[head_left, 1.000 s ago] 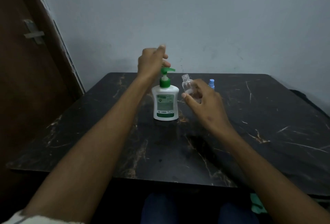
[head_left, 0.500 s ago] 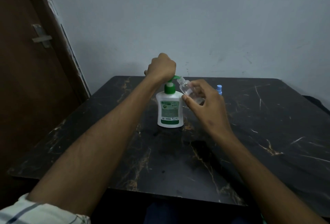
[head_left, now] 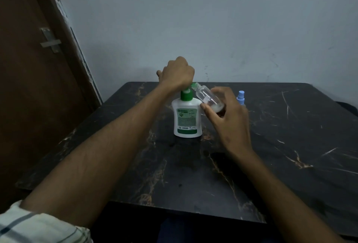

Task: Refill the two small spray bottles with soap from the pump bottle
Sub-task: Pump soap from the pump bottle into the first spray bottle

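Left hand [head_left: 177,74] fisted atop white green-pump soap bottle [head_left: 187,119]; right hand [head_left: 228,118] pinches tilted clear small bottle [head_left: 206,96] at spout. Risk: narrow mouth misaligned, soap spills.

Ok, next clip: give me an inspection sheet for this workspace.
Surface: black marbled table, scratched.
Job's things: pump bottle upright; clear bottle uncapped, tilted, mouth at the green spout; blue-capped bottle upright behind the right hand.
Clutter: nothing seen.
Hands: left hand fisted on the pump head; right hand holds the clear bottle.
Cables: nothing seen.
Surroundings: grey wall, brown door with latch.
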`<action>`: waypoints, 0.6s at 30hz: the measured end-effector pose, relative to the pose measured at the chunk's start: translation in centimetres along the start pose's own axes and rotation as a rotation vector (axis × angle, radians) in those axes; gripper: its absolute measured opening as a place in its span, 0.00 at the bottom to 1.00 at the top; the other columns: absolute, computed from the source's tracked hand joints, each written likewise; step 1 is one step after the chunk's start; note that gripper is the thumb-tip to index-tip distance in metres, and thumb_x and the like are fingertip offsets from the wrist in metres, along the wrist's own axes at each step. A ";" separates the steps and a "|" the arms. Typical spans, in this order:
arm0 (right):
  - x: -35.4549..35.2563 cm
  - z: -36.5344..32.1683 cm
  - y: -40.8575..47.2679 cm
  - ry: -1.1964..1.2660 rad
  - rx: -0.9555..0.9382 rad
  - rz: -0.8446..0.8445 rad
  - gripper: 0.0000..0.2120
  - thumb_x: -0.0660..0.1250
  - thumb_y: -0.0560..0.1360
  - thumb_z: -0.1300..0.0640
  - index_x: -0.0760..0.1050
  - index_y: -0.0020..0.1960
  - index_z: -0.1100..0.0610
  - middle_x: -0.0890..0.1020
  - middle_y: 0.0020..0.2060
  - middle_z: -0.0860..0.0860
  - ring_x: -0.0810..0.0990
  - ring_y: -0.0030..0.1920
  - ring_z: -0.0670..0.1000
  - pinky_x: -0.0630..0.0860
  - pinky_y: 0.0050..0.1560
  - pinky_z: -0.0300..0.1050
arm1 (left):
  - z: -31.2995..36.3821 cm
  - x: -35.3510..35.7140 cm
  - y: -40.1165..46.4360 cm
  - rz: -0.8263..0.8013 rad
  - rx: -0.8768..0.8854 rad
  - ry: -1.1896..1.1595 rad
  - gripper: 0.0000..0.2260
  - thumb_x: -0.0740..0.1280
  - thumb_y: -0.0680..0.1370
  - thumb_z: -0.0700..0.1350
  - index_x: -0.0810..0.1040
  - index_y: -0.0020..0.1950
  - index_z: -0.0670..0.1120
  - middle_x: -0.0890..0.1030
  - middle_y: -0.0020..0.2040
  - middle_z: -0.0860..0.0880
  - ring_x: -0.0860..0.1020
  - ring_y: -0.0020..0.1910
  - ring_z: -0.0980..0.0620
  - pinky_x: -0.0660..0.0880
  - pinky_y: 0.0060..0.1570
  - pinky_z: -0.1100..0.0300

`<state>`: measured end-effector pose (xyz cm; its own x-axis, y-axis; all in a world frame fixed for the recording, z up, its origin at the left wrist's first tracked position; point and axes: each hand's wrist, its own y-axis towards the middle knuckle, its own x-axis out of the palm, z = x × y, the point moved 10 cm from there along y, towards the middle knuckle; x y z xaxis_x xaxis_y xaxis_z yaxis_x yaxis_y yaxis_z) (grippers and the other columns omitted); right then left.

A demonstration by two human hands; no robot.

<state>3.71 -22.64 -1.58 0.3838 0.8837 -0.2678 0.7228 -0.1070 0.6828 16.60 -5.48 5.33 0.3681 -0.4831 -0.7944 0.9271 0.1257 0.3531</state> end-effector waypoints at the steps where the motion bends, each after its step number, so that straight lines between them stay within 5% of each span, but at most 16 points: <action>1: 0.1 0.3 -0.1 0.009 0.014 0.000 0.19 0.76 0.77 0.55 0.75 0.64 0.53 0.81 0.51 0.41 0.80 0.50 0.35 0.77 0.43 0.27 | 0.0 -0.3 0.2 0.006 -0.004 -0.002 0.09 0.63 0.82 0.44 0.82 0.57 0.45 0.86 0.50 0.48 0.82 0.52 0.45 0.74 0.62 0.42; 7: 0.2 1.2 -0.6 0.002 0.026 0.027 0.18 0.73 0.76 0.68 0.73 0.61 0.56 0.80 0.51 0.44 0.79 0.51 0.34 0.73 0.44 0.24 | -0.3 0.7 0.0 -0.013 -0.023 -0.015 0.11 0.62 0.83 0.44 0.83 0.57 0.46 0.86 0.50 0.47 0.82 0.51 0.46 0.75 0.63 0.40; 18: -0.1 1.1 -1.2 -0.023 -0.017 0.037 0.20 0.71 0.80 0.56 0.76 0.71 0.50 0.84 0.53 0.46 0.82 0.48 0.40 0.75 0.46 0.26 | 0.4 0.0 -0.3 0.026 0.026 0.026 0.10 0.62 0.84 0.44 0.82 0.58 0.45 0.86 0.50 0.47 0.82 0.52 0.45 0.70 0.60 0.44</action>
<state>3.42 -23.10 -3.08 0.4237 0.8684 -0.2576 0.6982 -0.1319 0.7037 16.33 -5.86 5.43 0.3944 -0.4572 -0.7971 0.9150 0.1154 0.3866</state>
